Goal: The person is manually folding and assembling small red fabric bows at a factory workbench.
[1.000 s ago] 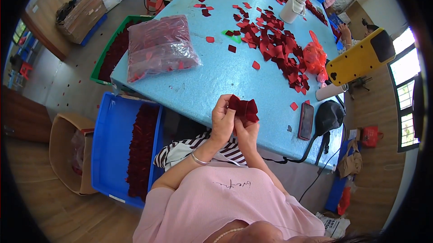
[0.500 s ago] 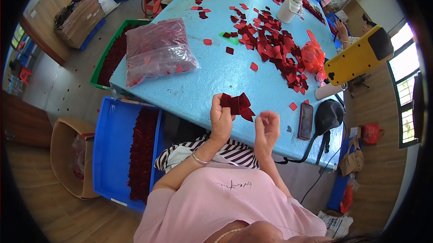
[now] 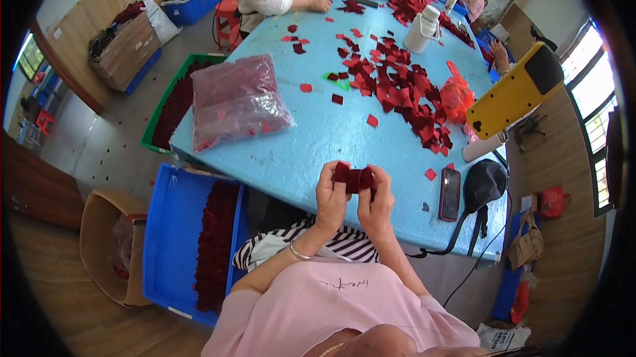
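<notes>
Matt, velvety dark red cloth pieces pinched between the fingers. Just beyond the fingers, smooth light blue bench with a faint sheen. Farther out to the left, glossy, crinkled clear plastic bag. To the right of the fingers, glossy black phone and matt black plastic device. Below left, smooth blue plastic crate and rough brown cardboard box.

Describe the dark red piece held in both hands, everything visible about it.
The dark red piece looks like soft, velvety fabric, small and bunched or folded. It is held above the near edge of the blue table, pinched between the left hand and the right hand. Its finer shape cannot be made out.
</notes>
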The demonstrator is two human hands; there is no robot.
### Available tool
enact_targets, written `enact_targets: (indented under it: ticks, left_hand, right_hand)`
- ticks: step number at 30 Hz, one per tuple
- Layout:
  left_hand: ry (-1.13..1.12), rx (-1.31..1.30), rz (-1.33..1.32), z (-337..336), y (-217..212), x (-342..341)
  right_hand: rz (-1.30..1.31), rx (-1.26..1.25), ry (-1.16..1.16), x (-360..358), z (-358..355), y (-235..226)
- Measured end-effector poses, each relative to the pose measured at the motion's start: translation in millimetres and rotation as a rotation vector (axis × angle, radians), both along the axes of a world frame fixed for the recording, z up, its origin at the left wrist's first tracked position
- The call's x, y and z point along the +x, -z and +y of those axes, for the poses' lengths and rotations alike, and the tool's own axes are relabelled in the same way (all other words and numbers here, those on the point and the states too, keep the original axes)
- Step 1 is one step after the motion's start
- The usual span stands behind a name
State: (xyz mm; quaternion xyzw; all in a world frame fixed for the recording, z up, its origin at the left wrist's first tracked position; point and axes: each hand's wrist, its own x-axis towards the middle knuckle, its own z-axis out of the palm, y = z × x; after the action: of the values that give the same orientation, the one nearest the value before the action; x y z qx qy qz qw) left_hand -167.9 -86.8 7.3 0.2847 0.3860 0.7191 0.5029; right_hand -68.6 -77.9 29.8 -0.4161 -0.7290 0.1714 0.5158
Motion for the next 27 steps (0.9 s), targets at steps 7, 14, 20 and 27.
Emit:
enact_targets:
  ticks: [7, 14, 20, 27]
  left_hand:
    - [0.144, 0.052, -0.045, -14.9, -14.5, 0.3]
    - [0.132, 0.049, -0.043, -16.4, -24.8, 14.5]
    - [0.173, 0.062, -0.053, -17.0, -36.8, 23.4]
    - [0.267, 0.072, -0.006, -16.8, -37.4, 25.4]
  right_hand:
    - [-0.088, 0.038, -0.003, 9.5, -6.6, -10.1]
    - [-0.190, 0.082, 0.067, 23.5, -5.9, -25.9]
    - [-0.196, 0.122, -0.049, 34.8, -2.4, -33.9]
    - [-0.146, 0.026, 0.000, 38.8, -7.0, -28.3]
